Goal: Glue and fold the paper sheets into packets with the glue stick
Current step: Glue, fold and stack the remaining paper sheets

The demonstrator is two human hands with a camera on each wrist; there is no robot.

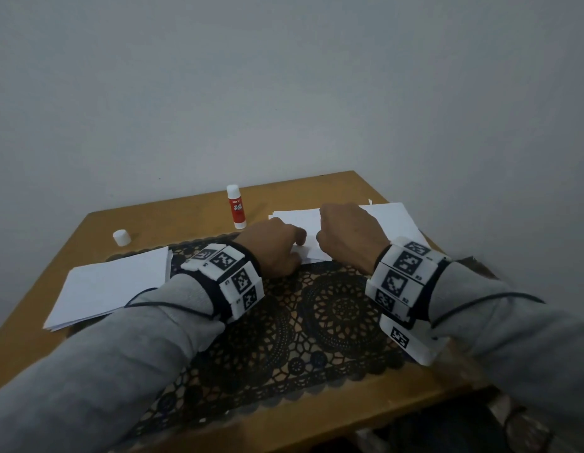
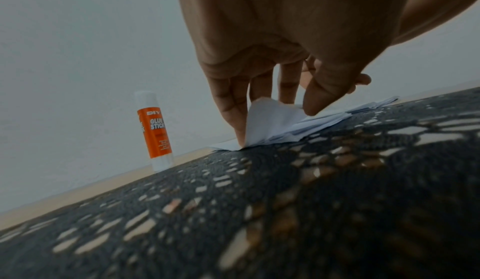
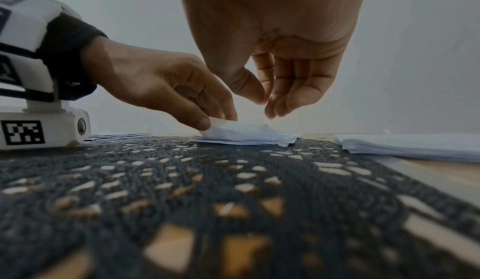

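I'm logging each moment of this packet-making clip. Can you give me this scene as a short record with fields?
left hand: pinches a lifted flap of the folded paper
right hand: above the same paper, fingers curled together, not clearly touching it
folded paper: on the black lace mat, at its far edge
glue stick: upright on the table, uncapped, in neither hand
cap: on the table, left of the glue stick
sheet stacks: one at left, one at far right
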